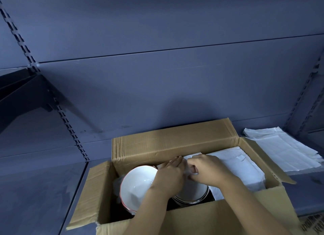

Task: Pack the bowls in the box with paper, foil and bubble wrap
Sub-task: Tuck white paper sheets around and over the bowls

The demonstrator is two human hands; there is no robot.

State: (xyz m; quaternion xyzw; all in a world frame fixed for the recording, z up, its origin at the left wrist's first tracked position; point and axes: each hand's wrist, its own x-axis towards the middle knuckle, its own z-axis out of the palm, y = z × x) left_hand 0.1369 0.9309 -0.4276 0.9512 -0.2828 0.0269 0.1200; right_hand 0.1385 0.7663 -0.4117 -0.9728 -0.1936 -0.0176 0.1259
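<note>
Box [175, 143]: one
Bowls: two — red-rimmed bowl [136, 185], dark-rimmed bowl [192, 194]
Paper stacks: two — inner stack [233, 163], outer stack [280, 147]
Hands: two, left hand [170, 175], right hand [208, 170]
Loose sheet [188, 171]: one

The only writing in view is black printing [311, 224] at the near right corner of the scene. It stands on a brown cardboard surface just beside the near wall of the open cardboard box [175, 143]; whether that surface is the box's own outer side cannot be told. The printing runs in a couple of slanted lines, turned at an angle to the viewer, and the right and bottom edges of the view cut it off. The characters are small and blurred, so no word, number or brand can be read.
</note>
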